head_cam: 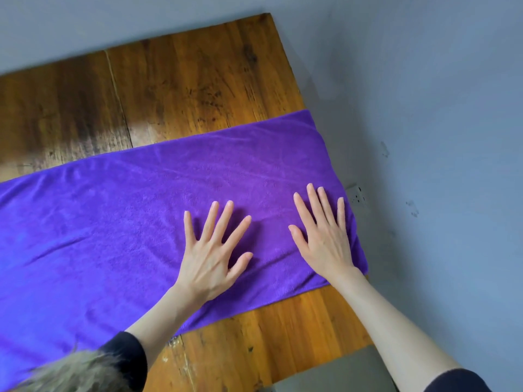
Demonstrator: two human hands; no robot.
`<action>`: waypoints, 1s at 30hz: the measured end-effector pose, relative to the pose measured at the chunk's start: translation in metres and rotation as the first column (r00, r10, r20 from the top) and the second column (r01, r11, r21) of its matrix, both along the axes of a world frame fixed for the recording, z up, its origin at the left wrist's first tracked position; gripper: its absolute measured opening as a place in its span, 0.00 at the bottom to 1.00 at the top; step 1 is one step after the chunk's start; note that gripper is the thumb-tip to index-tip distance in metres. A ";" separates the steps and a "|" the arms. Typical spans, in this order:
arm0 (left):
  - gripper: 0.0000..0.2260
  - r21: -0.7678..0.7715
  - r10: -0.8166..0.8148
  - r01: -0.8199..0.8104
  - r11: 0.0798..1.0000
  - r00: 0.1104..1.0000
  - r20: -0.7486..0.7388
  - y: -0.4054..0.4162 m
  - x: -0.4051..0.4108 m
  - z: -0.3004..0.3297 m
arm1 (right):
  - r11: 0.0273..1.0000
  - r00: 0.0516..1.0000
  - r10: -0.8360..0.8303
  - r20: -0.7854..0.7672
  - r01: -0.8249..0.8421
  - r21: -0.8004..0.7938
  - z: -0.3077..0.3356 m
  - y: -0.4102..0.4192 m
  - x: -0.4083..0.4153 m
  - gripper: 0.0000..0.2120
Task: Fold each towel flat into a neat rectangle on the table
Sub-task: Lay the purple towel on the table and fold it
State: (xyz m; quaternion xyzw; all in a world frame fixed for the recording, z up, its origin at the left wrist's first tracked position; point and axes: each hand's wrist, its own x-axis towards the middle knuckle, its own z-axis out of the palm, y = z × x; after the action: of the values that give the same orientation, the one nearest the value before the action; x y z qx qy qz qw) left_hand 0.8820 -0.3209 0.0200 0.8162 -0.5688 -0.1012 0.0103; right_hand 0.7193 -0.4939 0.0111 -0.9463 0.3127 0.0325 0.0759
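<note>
The wooden surface (198, 80) runs away from me to its far edge against the grey wall, and its right edge drops off beside the wall on my right. Across it lies the purple towel (113, 222), spread as a long band from the left side of my view to the right edge of the surface, where its short end sits just at, perhaps slightly over, that edge. It looks already doubled lengthwise, though I cannot be sure of the layers from here. Shallow creases run along it, most of them toward the left.

My left hand (210, 256) lies flat on the towel with its fingers straight and fanned wide, holding nothing, a little in from the near long edge. My right hand (325, 236) lies flat too, fingers straight and closer together, pressing the cloth near the right end, gripping nothing.

I judge this to be the smoothing step, flattening the band before the next fold. The next move, as I see it, calls for pinching the two corners at the right end and carrying that end leftward over the band, keeping the long edges lined up so the rectangle comes out square.
</note>
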 end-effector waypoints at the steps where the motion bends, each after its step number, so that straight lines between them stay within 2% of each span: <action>1: 0.28 -0.023 -0.025 0.025 0.999 1.000 -0.012 0.001 -0.008 0.001 | 1.000 1.000 -0.009 0.014 0.009 0.001 0.001 0.008 -0.006 0.27; 4: 0.26 -0.056 -0.110 0.107 0.993 0.993 -0.043 0.002 -0.042 0.002 | 1.000 0.999 -0.020 0.026 0.020 0.016 0.001 0.034 -0.031 0.26; 8: 0.25 0.016 -0.151 0.152 0.988 0.987 -0.047 0.000 -0.071 -0.002 | 0.996 0.997 -0.072 0.007 0.071 0.054 0.001 0.051 -0.064 0.27; 12: 0.26 0.062 -0.133 0.136 0.989 0.990 -0.049 -0.001 -0.073 -0.004 | 0.936 0.940 -0.324 0.104 0.304 0.176 0.008 0.045 -0.088 0.29; 14: 0.27 0.076 -0.142 0.145 0.987 0.989 -0.044 -0.001 -0.071 -0.003 | 0.827 0.837 -0.535 0.117 0.490 0.277 0.011 0.041 -0.098 0.28; 17: 0.27 0.091 -0.142 0.145 0.985 0.989 -0.043 -0.001 -0.072 -0.002 | 0.543 0.591 -0.806 0.040 0.711 0.448 0.018 0.031 -0.105 0.19; 19: 0.26 0.097 -0.144 0.147 0.984 0.989 -0.036 -0.001 -0.072 -0.001 | 0.376 0.464 -0.885 -0.029 0.751 0.543 0.019 0.022 -0.106 0.17; 22: 0.26 0.095 -0.144 0.147 0.985 0.989 -0.033 0.000 -0.072 -0.001 | 0.174 0.328 -0.934 -0.144 0.767 0.618 0.021 0.007 -0.102 0.21; 25: 0.26 0.100 -0.149 0.151 0.983 0.988 -0.023 0.001 -0.072 -0.002 | 0.004 0.269 -0.909 -0.318 0.769 0.640 0.016 -0.005 -0.101 0.22; 28: 0.26 0.104 -0.151 0.153 0.983 0.988 -0.020 0.000 -0.072 -0.002 | -0.090 0.260 -0.882 -0.394 0.727 0.681 0.012 -0.013 -0.104 0.22; 30: 0.26 0.108 -0.153 0.155 0.982 0.988 -0.020 -0.001 -0.072 -0.001 | -0.131 0.266 -0.880 -0.394 0.661 0.739 0.013 -0.015 -0.106 0.17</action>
State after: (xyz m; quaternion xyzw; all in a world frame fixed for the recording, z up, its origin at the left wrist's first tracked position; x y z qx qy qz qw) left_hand 0.8095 -0.3215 0.0187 0.7685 -0.6238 -0.1373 -0.0388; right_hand 0.6131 -0.5090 0.0238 -0.3966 0.7409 0.0082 0.5419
